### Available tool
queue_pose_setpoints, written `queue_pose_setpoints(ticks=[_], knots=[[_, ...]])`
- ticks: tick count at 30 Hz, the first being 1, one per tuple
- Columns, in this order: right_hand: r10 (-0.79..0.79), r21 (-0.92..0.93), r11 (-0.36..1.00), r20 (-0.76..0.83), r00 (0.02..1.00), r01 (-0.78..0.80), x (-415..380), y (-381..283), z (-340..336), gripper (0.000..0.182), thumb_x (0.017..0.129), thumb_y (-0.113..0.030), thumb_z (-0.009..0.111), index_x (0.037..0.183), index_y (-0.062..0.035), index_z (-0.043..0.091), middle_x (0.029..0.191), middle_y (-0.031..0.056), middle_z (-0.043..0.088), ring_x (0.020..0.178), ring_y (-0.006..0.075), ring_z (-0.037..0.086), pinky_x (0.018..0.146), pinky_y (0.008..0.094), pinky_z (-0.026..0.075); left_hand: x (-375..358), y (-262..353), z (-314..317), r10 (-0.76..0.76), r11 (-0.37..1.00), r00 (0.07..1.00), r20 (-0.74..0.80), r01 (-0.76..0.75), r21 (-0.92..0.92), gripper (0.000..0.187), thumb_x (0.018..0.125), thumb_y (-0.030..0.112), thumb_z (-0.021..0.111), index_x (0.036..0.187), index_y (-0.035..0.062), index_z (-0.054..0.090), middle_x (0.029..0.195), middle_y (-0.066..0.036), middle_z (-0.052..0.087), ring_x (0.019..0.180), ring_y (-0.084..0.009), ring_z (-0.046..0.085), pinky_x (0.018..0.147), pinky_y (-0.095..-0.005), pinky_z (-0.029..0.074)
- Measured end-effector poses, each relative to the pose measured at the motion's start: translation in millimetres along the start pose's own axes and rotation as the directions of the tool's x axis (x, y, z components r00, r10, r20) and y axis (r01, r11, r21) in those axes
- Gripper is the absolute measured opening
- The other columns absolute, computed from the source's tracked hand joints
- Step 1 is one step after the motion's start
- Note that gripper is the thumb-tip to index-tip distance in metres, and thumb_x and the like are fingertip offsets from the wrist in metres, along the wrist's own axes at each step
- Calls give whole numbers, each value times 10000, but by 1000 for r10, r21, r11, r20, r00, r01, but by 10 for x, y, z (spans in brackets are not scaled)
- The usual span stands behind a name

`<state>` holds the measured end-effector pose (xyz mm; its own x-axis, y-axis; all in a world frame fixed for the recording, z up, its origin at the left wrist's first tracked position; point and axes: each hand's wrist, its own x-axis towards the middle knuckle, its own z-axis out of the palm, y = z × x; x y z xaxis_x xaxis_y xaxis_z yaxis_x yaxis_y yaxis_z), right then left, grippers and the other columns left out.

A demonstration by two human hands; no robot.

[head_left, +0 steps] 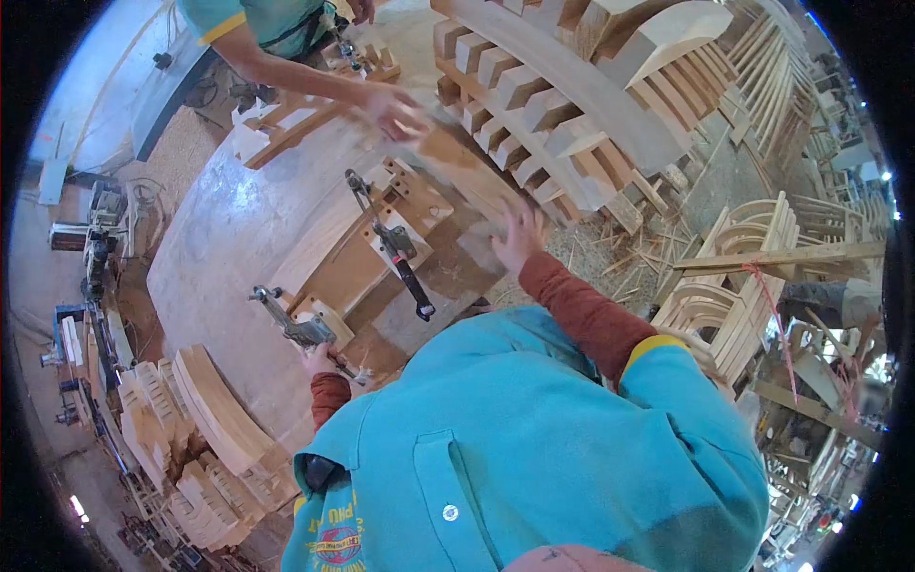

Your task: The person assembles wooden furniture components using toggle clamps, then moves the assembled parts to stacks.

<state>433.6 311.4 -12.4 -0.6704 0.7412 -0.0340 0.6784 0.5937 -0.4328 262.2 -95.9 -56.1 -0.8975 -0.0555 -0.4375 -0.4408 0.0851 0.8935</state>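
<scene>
Lying on the pale, curved wooden desk (224, 238), the long curved plank of light wood (457, 176) is blurred in the head view; its long axis runs from the far left towards the near right. The person's right hand (518, 234) is at the plank's near-right end, fingers spread wide and flat against it, gripping nothing that I can make out. A co-worker's hand (396, 112), reaching in from the far side on a bare arm, meets the same plank at its far-left end.

The left hand (319, 360) sits nearer the body, curled around the handle of the steel bar clamp (300, 329) that bites a small wooden block at the desk's near edge. A second black-handled clamp (391, 243) lies between the two hands, pinning a wooden jig frame (367, 257). So the right hand is the one on the plank; the left is well apart from it.

Stacks of notched curved wooden parts (562, 105) rise to the far right, more (205, 429) at near left.
</scene>
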Motion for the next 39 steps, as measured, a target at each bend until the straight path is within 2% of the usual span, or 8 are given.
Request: queue_pose_setpoints(ticks=[9, 18, 24, 26, 29, 31, 34, 39], knots=[[-92, -69, 993, 33, 995, 94, 298, 373, 448, 835, 707, -313, 684, 1390, -324, 205, 1337, 165, 304, 1219, 388, 281, 980, 545, 268, -150, 182, 108, -49, 998, 999, -3, 49, -29, 357, 731, 11, 526, 1058, 49, 387, 523, -74, 455, 346, -181, 428, 301, -316, 363], [67, -233, 972, 293, 954, 3, 47, 188, 122, 946, 648, -351, 731, 1390, -393, 147, 1278, 212, 324, 1192, 410, 296, 957, 550, 285, -174, 204, 132, 38, 998, 999, 2, -38, -48, 274, 721, -9, 498, 975, 68, 430, 547, -78, 457, 358, -199, 426, 314, -339, 385], [-20, -130, 989, 336, 942, 68, 272, 250, 260, 994, 621, -383, 751, 1393, -398, 125, 1339, 205, 311, 1213, 421, 309, 945, 540, 314, -189, 171, 129, 35, 997, 999, -38, -37, -63, 234, 684, -26, 485, 905, 45, 456, 537, -83, 466, 346, -200, 427, 303, -328, 377], [-169, 228, 969, 314, 934, 98, 303, 360, 404, 901, 670, -388, 716, 1397, -309, 189, 1326, 211, 350, 1192, 417, 356, 943, 519, 339, -68, 107, 89, 56, 998, 998, -22, -56, -28, 326, 671, -23, 491, 985, 32, 420, 520, -78, 458, 338, -195, 426, 301, -320, 367], [-273, 782, 437, 586, 763, -444, 188, 236, 48, 721, 769, -386, 620, 1367, -152, 291, 1298, 213, 402, 1163, 395, 416, 932, 506, 372, 68, -101, -33, 55, 998, 998, 13, -55, -13, 535, 664, -11, 518, 1173, 27, 358, 506, -74, 445, 338, -182, 427, 299, -307, 342], [-410, 636, -168, 650, 640, -753, 85, -45, -394, 572, 879, -376, 463, 1297, 4, 371, 1260, 202, 445, 1128, 351, 469, 920, 468, 413, -22, 17, 39, 58, 997, 998, -5, -58, -41, 289, 668, -7, 503, 942, 21, 417, 498, -89, 452, 321, -197, 414, 301, -319, 356], [-543, 447, -462, 540, 643, -766, 72, -104, -545, 585, 884, -415, 432, 1314, -25, 359, 1255, 205, 445, 1135, 360, 461, 918, 459, 416, -70, 50, 75, 47, 996, 999, -10, -47, -76, 153, 691, 9, 509, 828, 22, 444, 506, -95, 459, 317, -204, 411, 303, -327, 361], [-596, 354, -480, 539, 595, -803, 98, -30, -519, 583, 877, -411, 436, 1317, -36, 357, 1247, 208, 450, 1131, 367, 461, 924, 452, 410, -129, 111, 76, 47, 997, 999, 7, -46, -59, 156, 719, 30, 526, 847, 24, 437, 532, -93, 466, 328, -207, 420, 308, -332, 364]])
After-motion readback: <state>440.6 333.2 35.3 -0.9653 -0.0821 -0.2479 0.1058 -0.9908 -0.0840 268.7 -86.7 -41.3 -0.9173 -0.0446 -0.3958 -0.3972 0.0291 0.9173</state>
